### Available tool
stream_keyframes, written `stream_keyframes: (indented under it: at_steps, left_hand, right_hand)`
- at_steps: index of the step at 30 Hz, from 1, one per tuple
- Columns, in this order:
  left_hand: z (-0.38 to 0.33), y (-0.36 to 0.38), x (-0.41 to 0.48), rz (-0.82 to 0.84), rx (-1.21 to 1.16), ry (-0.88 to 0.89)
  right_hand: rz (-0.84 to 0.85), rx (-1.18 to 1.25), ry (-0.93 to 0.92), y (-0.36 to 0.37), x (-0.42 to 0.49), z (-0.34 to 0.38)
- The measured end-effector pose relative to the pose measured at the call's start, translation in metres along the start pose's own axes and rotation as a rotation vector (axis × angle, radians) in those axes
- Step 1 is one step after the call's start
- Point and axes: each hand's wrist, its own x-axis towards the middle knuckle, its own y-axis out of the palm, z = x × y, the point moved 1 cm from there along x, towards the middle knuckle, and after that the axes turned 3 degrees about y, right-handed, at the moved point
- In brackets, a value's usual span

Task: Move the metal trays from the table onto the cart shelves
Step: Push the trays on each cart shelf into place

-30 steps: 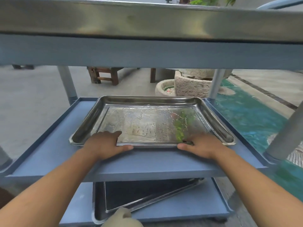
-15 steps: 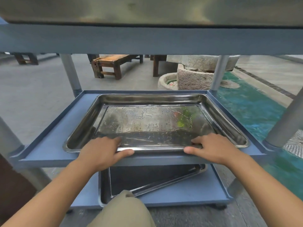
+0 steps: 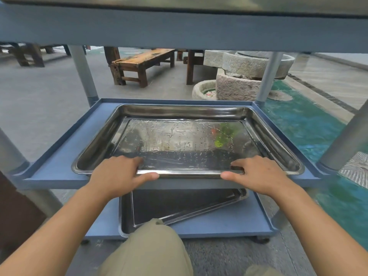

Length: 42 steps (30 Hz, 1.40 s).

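Observation:
A wet, shiny metal tray (image 3: pixel 187 136) lies flat on the blue middle shelf (image 3: pixel 59 162) of the cart. My left hand (image 3: pixel 119 174) grips its near rim on the left, fingers over the edge and thumb under it. On the right of that rim my right hand (image 3: pixel 258 174) holds it the same way. A second metal tray (image 3: pixel 179 208) lies on the bottom shelf (image 3: pixel 229 224), partly hidden by the middle shelf and my knee. The top shelf (image 3: pixel 179 26) fills the upper part of the view.
Grey cart posts (image 3: pixel 83 74) stand at the shelf corners. Beyond the cart are a wooden bench (image 3: pixel 139 64), stone basins (image 3: pixel 239 80) and a green-blue floor strip (image 3: pixel 308 126). My knee (image 3: pixel 151 250) is in front of the bottom shelf.
The view has dropped and drawn nearer to the middle shelf. The tray lies slightly farther back on the shelf, and both hands keep their hold on its near rim.

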Motion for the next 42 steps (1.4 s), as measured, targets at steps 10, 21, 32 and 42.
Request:
stream_keyframes:
  at_steps: [10, 21, 32, 42]
  left_hand:
    - [-0.005, -0.005, -0.001, 0.036, 0.035, -0.034]
    - [-0.052, -0.021, -0.050, -0.280, -0.164, 0.240]
    - [-0.044, 0.086, -0.085, 0.030, -0.263, 0.192]
    - [-0.020, 0.240, -0.084, 0.492, -0.145, 0.013]
  right_hand:
    - [-0.137, -0.080, -0.006, 0.006, -0.006, 0.001]
    - [-0.422, 0.478, -0.330, 0.011, -0.058, 0.020]
    - [-0.029, 0.426, -0.377, 0.118, -0.066, 0.039]
    - [0.429, 0.134, -0.040, 0.267, -0.021, -0.005]
